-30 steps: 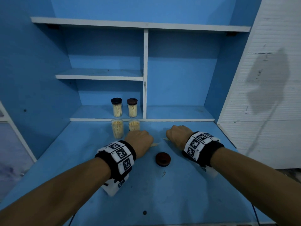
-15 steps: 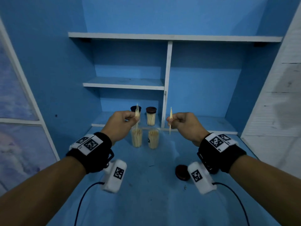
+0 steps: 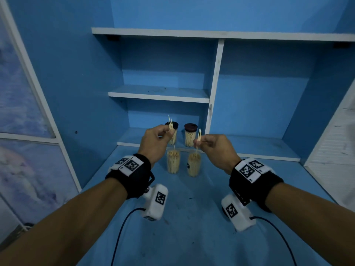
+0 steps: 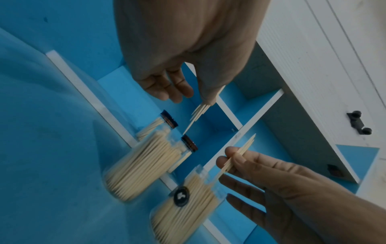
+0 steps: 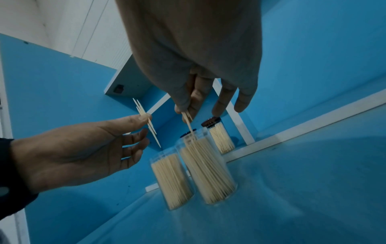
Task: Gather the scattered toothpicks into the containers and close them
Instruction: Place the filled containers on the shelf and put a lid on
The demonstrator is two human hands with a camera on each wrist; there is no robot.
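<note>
My left hand (image 3: 170, 133) pinches a few toothpicks (image 3: 171, 129) upright just above the left open container (image 3: 173, 163), which is full of toothpicks. My right hand (image 3: 196, 144) pinches a few more toothpicks (image 3: 199, 136) over the right open container (image 3: 194, 165). In the right wrist view the lower tips of the right hand's toothpicks (image 5: 189, 123) reach the mouth of that container (image 5: 206, 168). In the left wrist view the left hand's toothpicks (image 4: 197, 115) hang in the air above the other open container (image 4: 142, 170).
Two closed containers with dark lids (image 3: 190, 135) stand behind on the lowest shelf (image 3: 259, 148), the left one partly hidden by my left hand. A white upright divider (image 3: 215, 89) rises just right of them. A white cabinet (image 3: 336, 150) is at the right.
One second ago both hands were down on the table top, fingers curled. They have since risen with toothpicks and now hold them over the two open containers, the right hand a little lower.
</note>
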